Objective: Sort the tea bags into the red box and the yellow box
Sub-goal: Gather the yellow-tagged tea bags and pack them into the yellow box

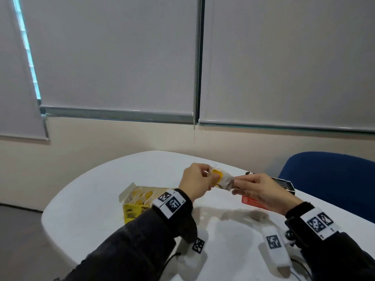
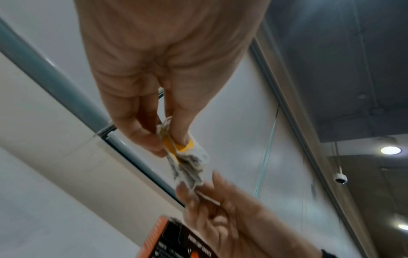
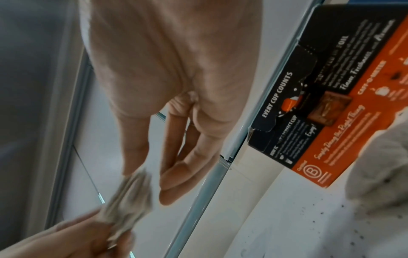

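White desk (image 1: 105,179), blinds behind. I've both grips, left hand (image 1: 194,182) & right hand (image 1: 261,189), pinching 1 clump of tea bags (image 1: 220,179) above yellow box (image 1: 132,211) & red box (image 1: 253,201). Risk: pulling tears paper, spills tea.

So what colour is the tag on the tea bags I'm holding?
Yellow, on the tea bags; clearest in the left wrist view.

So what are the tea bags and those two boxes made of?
The tea bags held between both hands look like thin crinkled paper, matte and creased, with yellow tags. The yellow box and red box look like printed cardboard: folded flaps, flat panels, a slight sheen on the red one.
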{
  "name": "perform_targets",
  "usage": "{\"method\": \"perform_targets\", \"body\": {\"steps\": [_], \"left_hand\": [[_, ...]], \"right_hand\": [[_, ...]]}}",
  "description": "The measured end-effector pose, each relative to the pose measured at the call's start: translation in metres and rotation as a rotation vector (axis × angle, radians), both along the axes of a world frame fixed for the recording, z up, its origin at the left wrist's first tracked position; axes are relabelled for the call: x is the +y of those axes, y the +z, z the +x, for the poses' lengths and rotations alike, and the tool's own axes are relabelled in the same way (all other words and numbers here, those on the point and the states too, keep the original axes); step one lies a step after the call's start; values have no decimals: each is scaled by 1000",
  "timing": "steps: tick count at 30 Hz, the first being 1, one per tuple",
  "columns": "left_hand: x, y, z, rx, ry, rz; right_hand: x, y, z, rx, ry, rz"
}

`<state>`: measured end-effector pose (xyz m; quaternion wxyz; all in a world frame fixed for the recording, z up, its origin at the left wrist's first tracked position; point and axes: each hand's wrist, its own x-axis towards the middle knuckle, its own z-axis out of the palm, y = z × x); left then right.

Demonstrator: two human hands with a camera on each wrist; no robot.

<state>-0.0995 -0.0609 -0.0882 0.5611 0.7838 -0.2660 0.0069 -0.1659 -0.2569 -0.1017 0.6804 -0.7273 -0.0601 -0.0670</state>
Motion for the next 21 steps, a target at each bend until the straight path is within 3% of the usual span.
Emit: {"method": "perform_targets", "body": {"steps": [5,9,12,21], "left_hand": [[70,33,14,-28,37,229],[106,30,26,45,104,369],[114,16,29,79,132,480],[102,1,27,-9,199,795]], "right_hand": [[-2,5,-2,80,-12,-75],[5,6,-4,181,27,-235],[17,11,-5,172,37,-265],[67,37,-4,44,136,-628]]}}
